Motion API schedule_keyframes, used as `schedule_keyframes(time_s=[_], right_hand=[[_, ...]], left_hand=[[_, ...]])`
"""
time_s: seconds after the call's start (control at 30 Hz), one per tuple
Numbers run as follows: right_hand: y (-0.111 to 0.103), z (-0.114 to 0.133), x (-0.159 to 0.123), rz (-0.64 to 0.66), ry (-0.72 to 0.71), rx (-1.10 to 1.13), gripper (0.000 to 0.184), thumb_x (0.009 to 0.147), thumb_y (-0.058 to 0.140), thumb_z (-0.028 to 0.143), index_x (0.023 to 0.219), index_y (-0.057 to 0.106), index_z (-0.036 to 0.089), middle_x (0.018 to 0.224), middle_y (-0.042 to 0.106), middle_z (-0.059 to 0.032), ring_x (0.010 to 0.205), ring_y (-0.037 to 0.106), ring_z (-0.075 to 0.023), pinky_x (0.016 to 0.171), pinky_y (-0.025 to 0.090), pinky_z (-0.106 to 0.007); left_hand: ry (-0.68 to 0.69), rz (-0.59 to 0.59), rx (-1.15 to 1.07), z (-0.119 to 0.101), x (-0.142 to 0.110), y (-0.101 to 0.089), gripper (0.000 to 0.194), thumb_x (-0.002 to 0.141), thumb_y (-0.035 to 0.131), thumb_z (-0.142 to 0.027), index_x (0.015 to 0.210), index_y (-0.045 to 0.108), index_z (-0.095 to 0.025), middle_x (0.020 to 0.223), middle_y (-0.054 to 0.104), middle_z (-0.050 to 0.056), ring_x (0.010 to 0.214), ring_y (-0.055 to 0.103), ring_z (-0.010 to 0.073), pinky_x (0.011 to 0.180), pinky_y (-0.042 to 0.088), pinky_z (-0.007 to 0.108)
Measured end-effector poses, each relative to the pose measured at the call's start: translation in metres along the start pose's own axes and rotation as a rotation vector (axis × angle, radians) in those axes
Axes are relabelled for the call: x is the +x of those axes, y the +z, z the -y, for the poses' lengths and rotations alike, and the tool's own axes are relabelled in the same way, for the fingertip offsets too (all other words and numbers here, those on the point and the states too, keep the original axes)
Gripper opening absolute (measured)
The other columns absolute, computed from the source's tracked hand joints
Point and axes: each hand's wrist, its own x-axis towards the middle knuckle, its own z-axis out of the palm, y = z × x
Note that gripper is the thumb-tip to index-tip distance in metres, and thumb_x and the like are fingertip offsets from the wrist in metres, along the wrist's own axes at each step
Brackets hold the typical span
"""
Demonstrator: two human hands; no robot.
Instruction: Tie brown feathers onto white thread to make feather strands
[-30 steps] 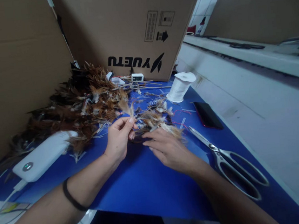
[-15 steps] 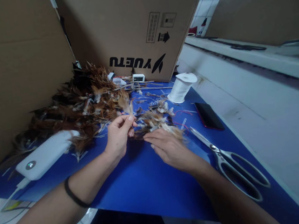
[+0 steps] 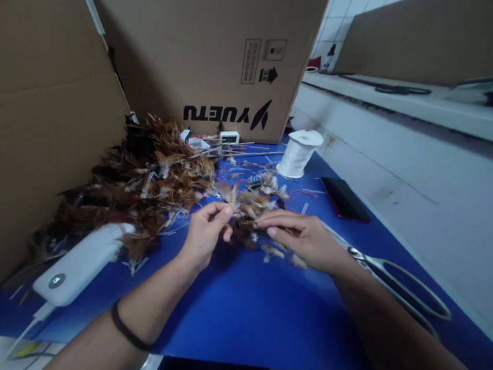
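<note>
A pale tan feather (image 3: 228, 191) stands up from the pinched thumb and forefinger of my left hand (image 3: 207, 229). Just to the right, my right hand (image 3: 306, 238) has its fingers drawn together at the edge of a small feather pile (image 3: 252, 203). Its fingertips touch dark brown feathers (image 3: 244, 231); whatever lies between them is too small to make out. Several light tufts (image 3: 274, 251) lie on the blue tabletop (image 3: 241, 307) under that hand. Scissors (image 3: 395, 281) rest by my right forearm, their blades partly hidden behind the hand.
A large heap of brown feathers (image 3: 158, 176) fills the back left. A white power bank (image 3: 84, 264) with a cable lies in front of it. To the right are a white spool (image 3: 299, 153) and a black phone (image 3: 344, 199). Cardboard boxes (image 3: 207, 49) wall off the back and left.
My right hand has shifted right and turned, uncovering dark feathers and light tufts. My left hand keeps its feather and has moved slightly right. The view has tilted a little upward.
</note>
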Motion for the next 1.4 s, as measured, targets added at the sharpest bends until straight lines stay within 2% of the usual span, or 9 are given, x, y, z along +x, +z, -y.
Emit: schedule_keyframes(time_s=[0.1, 0.2, 0.27, 0.43, 0.77, 1.07, 1.27, 1.4], right_hand=[[-0.0049, -0.0002, 0.0010, -0.022, 0.042, 0.047, 0.017, 0.080, 0.057, 0.023, 0.089, 0.071, 0.021, 0.098, 0.069, -0.0067, 0.095, 0.062, -0.0184, 0.090, 0.047, -0.038], [-0.0076, -0.0005, 0.0015, -0.034, 0.083, 0.089, 0.016, 0.079, 0.059, 0.025, 0.089, 0.071, 0.022, 0.098, 0.069, -0.0064, 0.095, 0.062, -0.0185, 0.091, 0.047, -0.039], [-0.0081, -0.0006, 0.0015, -0.038, 0.106, 0.107, 0.016, 0.078, 0.060, 0.026, 0.088, 0.072, 0.022, 0.098, 0.069, -0.0061, 0.095, 0.062, -0.0186, 0.091, 0.047, -0.039], [-0.0068, -0.0011, 0.0007, -0.063, 0.136, 0.149, 0.015, 0.076, 0.062, 0.026, 0.086, 0.072, 0.022, 0.097, 0.069, -0.0060, 0.095, 0.062, -0.0185, 0.090, 0.047, -0.038], [-0.0055, -0.0016, 0.0001, -0.210, 0.255, 0.209, 0.011, 0.066, 0.071, 0.029, 0.073, 0.073, 0.021, 0.086, 0.072, -0.0058, 0.082, 0.066, -0.0197, 0.078, 0.052, -0.034], [-0.0074, -0.0021, -0.0003, -0.290, 0.306, 0.151, 0.012, 0.064, 0.071, 0.029, 0.072, 0.072, 0.019, 0.082, 0.072, -0.0056, 0.078, 0.066, -0.0199, 0.075, 0.051, -0.034], [-0.0023, -0.0057, 0.0003, -0.261, 0.210, 0.002, 0.012, 0.069, 0.066, 0.028, 0.074, 0.069, 0.017, 0.081, 0.068, -0.0062, 0.073, 0.062, -0.0180, 0.069, 0.049, -0.032], [0.0016, -0.0023, 0.0000, -0.205, 0.146, -0.063, 0.030, 0.068, 0.064, 0.023, 0.098, 0.063, 0.018, 0.088, 0.066, -0.0053, 0.076, 0.061, -0.0168, 0.070, 0.049, -0.031]], left_hand=[[-0.064, 0.057, -0.034, -0.0004, -0.0014, 0.0014, 0.022, 0.077, 0.063, -0.036, 0.077, 0.060, -0.014, 0.074, 0.061, 0.000, 0.041, 0.047, 0.0027, 0.046, 0.040, 0.020], [-0.135, 0.118, -0.059, 0.0013, -0.0034, 0.0025, 0.022, 0.078, 0.062, -0.035, 0.077, 0.057, -0.014, 0.056, 0.057, -0.003, 0.043, 0.052, 0.0059, 0.050, 0.043, 0.020], [-0.185, 0.150, -0.084, 0.0028, -0.0046, 0.0030, 0.021, 0.079, 0.061, -0.035, 0.079, 0.057, -0.014, 0.051, 0.057, -0.002, 0.045, 0.055, 0.0074, 0.052, 0.045, 0.020], [-0.224, 0.160, -0.150, 0.0036, -0.0057, 0.0042, 0.020, 0.078, 0.063, -0.032, 0.079, 0.059, -0.012, 0.076, 0.066, 0.005, 0.057, 0.061, 0.0091, 0.060, 0.050, 0.023], [-0.253, 0.133, -0.114, 0.0029, -0.0057, 0.0066, 0.021, 0.076, 0.065, -0.030, 0.075, 0.060, -0.010, 0.067, 0.064, 0.003, 0.057, 0.059, 0.0079, 0.060, 0.048, 0.022], [-0.297, 0.200, -0.096, 0.0080, -0.0047, 0.0055, 0.020, 0.075, 0.066, -0.027, 0.076, 0.060, -0.008, 0.061, 0.063, 0.003, 0.055, 0.059, 0.0077, 0.063, 0.049, 0.023], [-0.325, 0.199, -0.095, 0.0087, -0.0071, 0.0071, 0.019, 0.073, 0.068, -0.025, 0.075, 0.060, -0.008, 0.065, 0.067, 0.005, 0.060, 0.063, 0.0105, 0.070, 0.051, 0.027], [-0.345, 0.197, -0.091, 0.0085, -0.0085, 0.0083, 0.021, 0.072, 0.070, -0.026, 0.073, 0.060, -0.008, 0.064, 0.067, 0.006, 0.059, 0.063, 0.0101, 0.069, 0.051, 0.027]])
